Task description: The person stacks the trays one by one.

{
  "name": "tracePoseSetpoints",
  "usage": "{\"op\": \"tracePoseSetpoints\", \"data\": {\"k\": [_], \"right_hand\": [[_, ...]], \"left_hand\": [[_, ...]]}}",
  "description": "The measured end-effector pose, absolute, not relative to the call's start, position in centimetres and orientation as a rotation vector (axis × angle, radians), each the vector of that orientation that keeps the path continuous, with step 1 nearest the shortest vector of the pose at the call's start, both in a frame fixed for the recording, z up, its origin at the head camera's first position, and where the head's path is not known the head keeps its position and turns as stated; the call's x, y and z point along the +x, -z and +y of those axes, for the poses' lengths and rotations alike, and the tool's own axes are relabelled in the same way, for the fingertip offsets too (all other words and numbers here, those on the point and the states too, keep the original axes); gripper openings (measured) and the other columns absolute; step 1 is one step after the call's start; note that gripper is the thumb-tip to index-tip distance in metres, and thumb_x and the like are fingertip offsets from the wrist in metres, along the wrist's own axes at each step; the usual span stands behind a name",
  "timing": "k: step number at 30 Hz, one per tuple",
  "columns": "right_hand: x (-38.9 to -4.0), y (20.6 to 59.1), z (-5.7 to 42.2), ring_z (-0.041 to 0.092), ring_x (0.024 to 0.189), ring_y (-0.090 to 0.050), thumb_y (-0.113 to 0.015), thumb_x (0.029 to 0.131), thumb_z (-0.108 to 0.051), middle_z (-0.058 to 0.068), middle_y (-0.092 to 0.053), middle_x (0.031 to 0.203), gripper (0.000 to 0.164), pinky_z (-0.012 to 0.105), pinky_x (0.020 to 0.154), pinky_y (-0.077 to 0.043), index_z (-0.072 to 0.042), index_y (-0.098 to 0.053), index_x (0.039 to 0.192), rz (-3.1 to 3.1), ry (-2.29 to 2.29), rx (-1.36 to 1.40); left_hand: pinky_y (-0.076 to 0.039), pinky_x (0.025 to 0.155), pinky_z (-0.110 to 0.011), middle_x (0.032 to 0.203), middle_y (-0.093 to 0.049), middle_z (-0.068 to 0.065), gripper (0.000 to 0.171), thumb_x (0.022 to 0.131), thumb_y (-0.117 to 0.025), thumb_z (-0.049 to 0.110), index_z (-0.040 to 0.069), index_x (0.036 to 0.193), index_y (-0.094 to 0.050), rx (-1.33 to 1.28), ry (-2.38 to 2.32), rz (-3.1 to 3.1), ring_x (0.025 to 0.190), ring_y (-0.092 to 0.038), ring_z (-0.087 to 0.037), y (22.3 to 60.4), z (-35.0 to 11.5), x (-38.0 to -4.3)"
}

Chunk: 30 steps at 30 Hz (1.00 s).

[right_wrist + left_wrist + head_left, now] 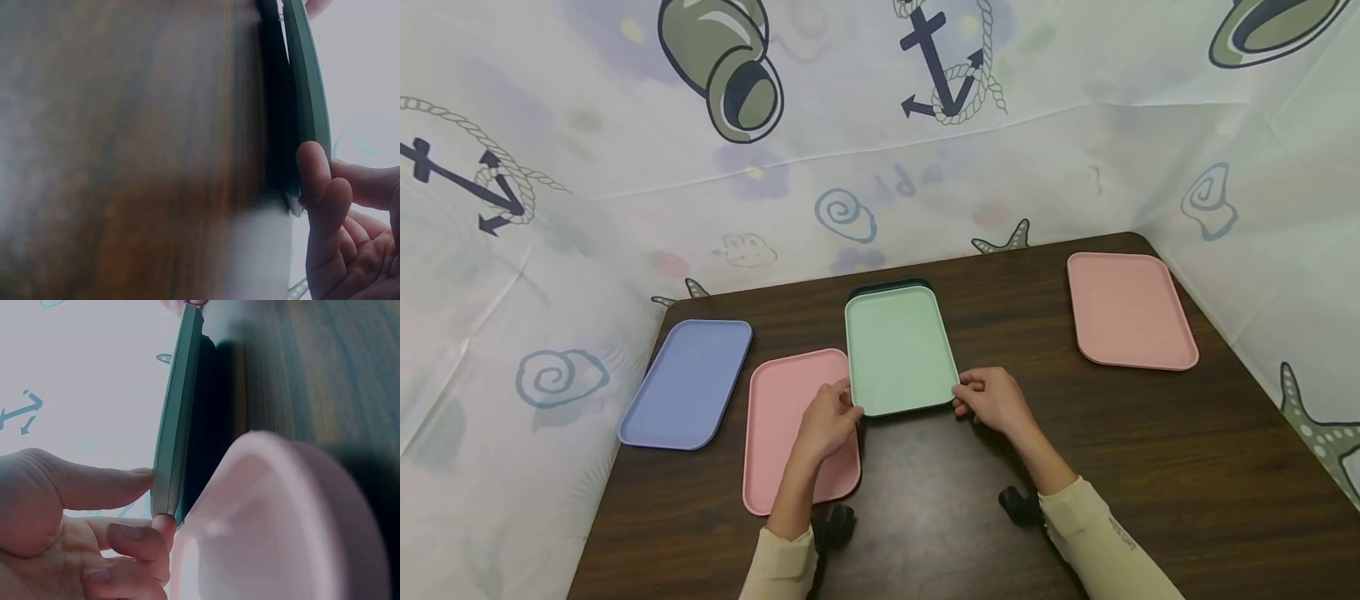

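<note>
Two hands, apart, each pinching a near corner of the green tray (901, 350): left hand (827, 423), left corner; right hand (997, 400), right corner. Brown table (925, 508), below it. Pink tray (775, 417), just left of it. Blue tray (688, 383), farther left. Dark tray (889, 287), underneath, showing past its far edge. Second pink tray (1131, 312), well right. Printed cloth (880, 158), behind.

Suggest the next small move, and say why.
Probably lower the light green tray onto the dark green tray: the left hand and right hand pinch the upper one's near corners, and the right wrist view shows a gap between the trays.
</note>
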State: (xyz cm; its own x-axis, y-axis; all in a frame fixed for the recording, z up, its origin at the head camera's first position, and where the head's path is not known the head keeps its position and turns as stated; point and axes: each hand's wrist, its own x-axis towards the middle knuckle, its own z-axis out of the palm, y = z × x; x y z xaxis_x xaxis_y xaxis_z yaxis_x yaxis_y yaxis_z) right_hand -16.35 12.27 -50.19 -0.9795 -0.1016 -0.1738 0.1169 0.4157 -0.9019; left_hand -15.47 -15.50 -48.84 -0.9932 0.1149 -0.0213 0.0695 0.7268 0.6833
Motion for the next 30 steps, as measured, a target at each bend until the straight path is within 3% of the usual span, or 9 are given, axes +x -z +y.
{"op": "tracePoseSetpoints", "data": {"k": [13,30], "right_hand": [[-17.4,50.1,12.1,0.02,0.07,-0.072,-0.066,0.094,-0.012,0.008,-0.073,0.079,0.03,0.034,0.056,-0.055,0.008,-0.065,0.117,2.453,1.621,0.018],[-18.3,50.5,12.0,0.021,0.069,-0.072,-0.065,0.094,-0.011,0.011,-0.073,0.081,0.031,0.033,0.057,-0.055,0.008,-0.064,0.119,2.459,1.643,0.017]], "left_hand": [[-0.042,0.067,-0.036,0.091,-0.055,-0.011,0.046,0.086,-0.065,0.007,-0.003,0.13,-0.058,0.15,-1.079,2.85,0.078,-0.051,-0.021,48.7,-15.5,-16.6],[-0.042,0.067,-0.038,0.085,-0.054,-0.009,0.031,0.084,-0.064,0.006,0.0,0.114,-0.065,0.175,-1.048,2.883,0.081,-0.052,-0.023,48.9,-15.4,-17.8]]}}
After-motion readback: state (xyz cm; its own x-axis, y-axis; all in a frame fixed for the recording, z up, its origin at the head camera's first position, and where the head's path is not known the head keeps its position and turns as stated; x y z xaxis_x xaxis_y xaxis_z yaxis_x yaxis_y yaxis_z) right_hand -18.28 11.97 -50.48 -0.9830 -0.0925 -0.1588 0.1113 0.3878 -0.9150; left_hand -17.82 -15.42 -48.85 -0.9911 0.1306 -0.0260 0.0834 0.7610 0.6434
